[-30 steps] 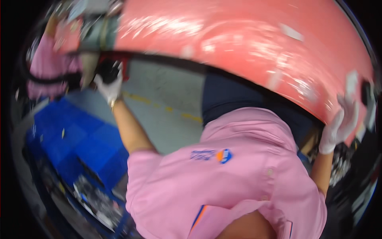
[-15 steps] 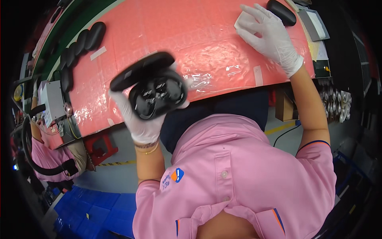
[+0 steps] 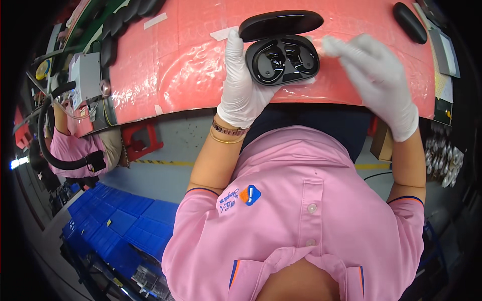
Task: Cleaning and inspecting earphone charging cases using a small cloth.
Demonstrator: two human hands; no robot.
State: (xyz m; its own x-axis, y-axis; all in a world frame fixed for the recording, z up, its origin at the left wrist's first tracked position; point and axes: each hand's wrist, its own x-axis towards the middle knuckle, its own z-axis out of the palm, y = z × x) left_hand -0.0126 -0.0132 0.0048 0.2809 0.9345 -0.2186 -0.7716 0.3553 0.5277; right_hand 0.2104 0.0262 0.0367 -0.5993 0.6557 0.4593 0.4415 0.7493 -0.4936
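1. Far left: a co-worker in a pink shirt [image 3: 75,153] is beside a grey box-shaped unit [image 3: 87,78]; a thick black hose [image 3: 52,159] curves in front.
2. Upper left: a row of closed black cases [image 3: 109,50] lies along the edge of the surface [image 3: 175,83], which is covered in pinkish-red sheeting with a plastic sheen. Blue bins [image 3: 150,220] are grouped on the lower left, and a red stool [image 3: 142,141] stands on the floor.
3. Centre: the left hand [image 3: 243,93], in a white glove, holds an open black earphone case [image 3: 286,79] from beneath and from its left side, the thumb pointing up alongside. The case is above the near part of the surface, its lid [image 3: 281,25] raised at the far side.
4. Inside the case: two glossy black earphones [image 3: 269,73] sit side by side.
5. Right of the case: the right hand [image 3: 379,70], also gloved, is raised just beside it, fingers drawn together and blurred. Cannot tell whether it holds anything.
6. Far right: one closed black case [image 3: 410,22] lies on the surface, near a grey tray [image 3: 445,51]. Below the edge are a cardboard box [image 3: 381,144] and shiny silvery parts [image 3: 444,160].
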